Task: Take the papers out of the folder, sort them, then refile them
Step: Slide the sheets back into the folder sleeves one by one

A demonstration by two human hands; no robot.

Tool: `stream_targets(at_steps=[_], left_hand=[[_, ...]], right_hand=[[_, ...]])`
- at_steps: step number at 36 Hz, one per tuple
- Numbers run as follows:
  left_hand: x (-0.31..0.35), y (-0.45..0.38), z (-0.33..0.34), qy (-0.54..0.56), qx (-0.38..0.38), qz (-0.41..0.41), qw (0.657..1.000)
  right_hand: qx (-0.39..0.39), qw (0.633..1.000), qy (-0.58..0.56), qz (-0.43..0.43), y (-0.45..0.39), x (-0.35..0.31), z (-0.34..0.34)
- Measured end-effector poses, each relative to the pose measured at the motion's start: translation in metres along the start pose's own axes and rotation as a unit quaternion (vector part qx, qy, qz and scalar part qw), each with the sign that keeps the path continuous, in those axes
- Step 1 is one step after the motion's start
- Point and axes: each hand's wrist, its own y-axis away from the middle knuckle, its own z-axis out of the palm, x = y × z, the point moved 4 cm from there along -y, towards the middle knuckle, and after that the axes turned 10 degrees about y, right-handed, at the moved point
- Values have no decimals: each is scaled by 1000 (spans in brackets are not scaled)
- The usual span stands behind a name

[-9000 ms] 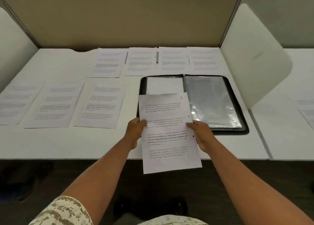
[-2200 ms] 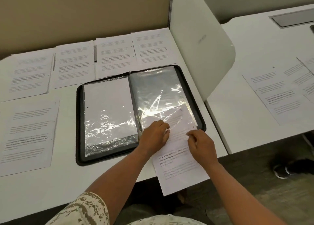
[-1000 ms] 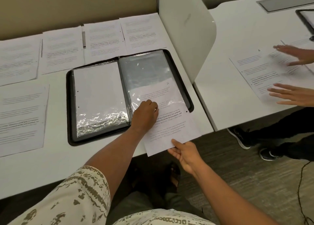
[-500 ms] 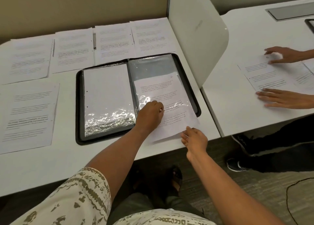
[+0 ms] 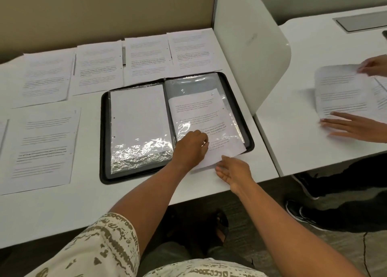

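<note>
Open black zip folder (image 5: 177,128) with clear plastic sleeves, on white desk (image 5: 52,209). White printed sheet (image 5: 201,117): now deeper in right sleeve than before. Left hand (image 5: 191,149) pinches sleeve mouth; right hand (image 5: 234,172), fingers loose, pushes sheet's lower edge.

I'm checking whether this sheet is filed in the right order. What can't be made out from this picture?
- Head view: text on the sheet going into the right sleeve is too small and blurred to read.
- Left hand covers the sleeve's opening and part of the sheet.
- Glare on the left sleeve hides what lies under its lower part.
- Right hand: its fingertips' contact with the sheet's corner is unclear.
- The leftmost paper is cut off by the frame's edge.
</note>
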Motion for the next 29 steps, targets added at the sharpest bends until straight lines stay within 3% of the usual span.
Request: stream_targets(at_steps=[16, 29], left_hand=[[2, -4, -3, 3, -36, 28, 999], [-4, -7, -6, 8, -33, 9, 999]], right_hand=[[-29, 996, -61, -53, -12, -14, 26], [-42, 994, -40, -93, -22, -47, 43]])
